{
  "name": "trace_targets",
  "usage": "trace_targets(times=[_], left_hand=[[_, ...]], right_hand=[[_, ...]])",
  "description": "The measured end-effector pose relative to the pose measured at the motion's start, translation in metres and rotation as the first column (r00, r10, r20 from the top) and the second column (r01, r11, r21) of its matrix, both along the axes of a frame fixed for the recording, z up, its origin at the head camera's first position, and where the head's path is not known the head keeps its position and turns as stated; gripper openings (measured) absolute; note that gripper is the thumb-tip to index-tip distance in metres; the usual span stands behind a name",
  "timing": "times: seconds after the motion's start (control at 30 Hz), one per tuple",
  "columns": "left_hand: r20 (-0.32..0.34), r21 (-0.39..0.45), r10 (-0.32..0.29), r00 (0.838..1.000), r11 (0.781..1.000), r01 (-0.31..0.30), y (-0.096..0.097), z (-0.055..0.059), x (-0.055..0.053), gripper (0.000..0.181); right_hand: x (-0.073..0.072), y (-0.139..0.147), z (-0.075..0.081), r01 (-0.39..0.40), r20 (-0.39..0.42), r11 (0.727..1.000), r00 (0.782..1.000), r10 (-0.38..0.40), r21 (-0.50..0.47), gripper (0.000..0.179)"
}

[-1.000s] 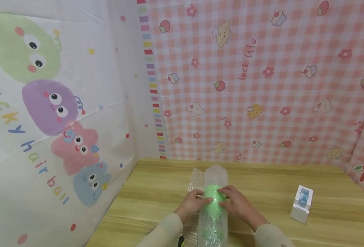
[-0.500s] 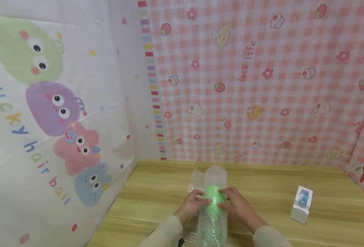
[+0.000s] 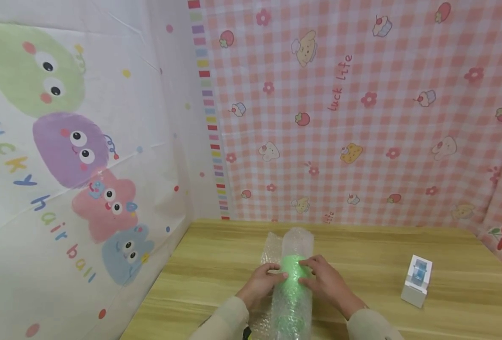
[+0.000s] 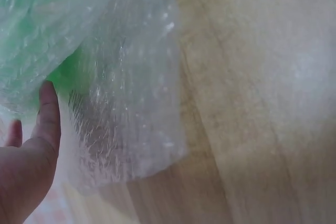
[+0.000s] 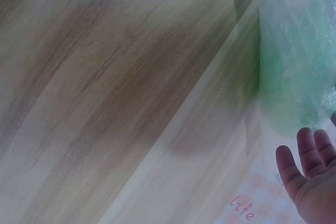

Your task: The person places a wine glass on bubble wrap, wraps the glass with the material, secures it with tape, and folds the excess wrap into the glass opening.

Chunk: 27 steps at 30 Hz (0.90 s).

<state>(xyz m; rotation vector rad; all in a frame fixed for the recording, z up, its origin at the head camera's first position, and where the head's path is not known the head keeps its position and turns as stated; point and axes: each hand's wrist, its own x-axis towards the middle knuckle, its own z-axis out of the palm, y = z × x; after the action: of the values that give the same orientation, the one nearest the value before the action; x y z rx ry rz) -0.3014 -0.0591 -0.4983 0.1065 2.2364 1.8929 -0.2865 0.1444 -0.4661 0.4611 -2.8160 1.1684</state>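
Observation:
A green cylindrical thing wrapped in bubble wrap [image 3: 291, 307] lies lengthwise on the wooden table; the wrap hides its exact kind. From the left my left hand [image 3: 259, 282] touches the roll, its thumb lying on top. In the left wrist view, a fairly straight finger [image 4: 50, 114] reaches up to the wrap's edge. My right hand [image 3: 329, 285] rests against the other side with thumb and forefinger on the wrap. Its other fingers [image 5: 310, 153] are spread and loosely extended in the right wrist view. A loose flap of bubble wrap [image 4: 131, 103] spreads flat at the roll's left.
A small white box [image 3: 416, 282] with a blue picture or window stands on the table [image 3: 374, 264] to the right. Something black and yellow [image 3: 246, 333] peeks out by my left sleeve. Printed cloths [image 3: 361, 127] hang behind and to the left.
The near end of the wrapped roll has shifted very slightly left, and my left hand has moved a little left with it. The right hand has barely moved.

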Motion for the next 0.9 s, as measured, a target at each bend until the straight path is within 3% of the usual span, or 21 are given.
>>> trace_targets(times=[0.17,0.27,0.43,0.63,0.9], left_hand=[[0.001,-0.103,0.014,1.0,0.995,-0.014,0.002,0.005,0.001,0.057],[-0.002,-0.164,0.015,1.0,0.986,-0.015,0.003,0.01,0.003,0.06],[-0.008,-0.153,0.017,1.0,0.988,-0.018,0.005,0.012,0.005,0.054],[0.023,-0.107,0.009,1.0,0.994,-0.006,0.004,0.014,0.005,0.053],[0.026,-0.118,0.005,1.0,0.993,-0.002,0.004,0.01,0.004,0.054]], right_hand=[[0.0,-0.001,0.0,0.013,0.016,1.0,1.0,-0.013,0.01,0.039],[0.0,-0.002,-0.001,0.002,-0.015,0.999,1.0,-0.002,0.032,0.041],[-0.001,-0.002,-0.005,-0.023,-0.062,0.996,0.998,0.028,0.084,0.044],[-0.001,0.001,-0.005,-0.034,-0.044,0.996,0.998,0.037,0.083,0.045],[0.0,0.0,-0.005,-0.023,-0.026,0.997,0.999,0.025,0.078,0.044]])
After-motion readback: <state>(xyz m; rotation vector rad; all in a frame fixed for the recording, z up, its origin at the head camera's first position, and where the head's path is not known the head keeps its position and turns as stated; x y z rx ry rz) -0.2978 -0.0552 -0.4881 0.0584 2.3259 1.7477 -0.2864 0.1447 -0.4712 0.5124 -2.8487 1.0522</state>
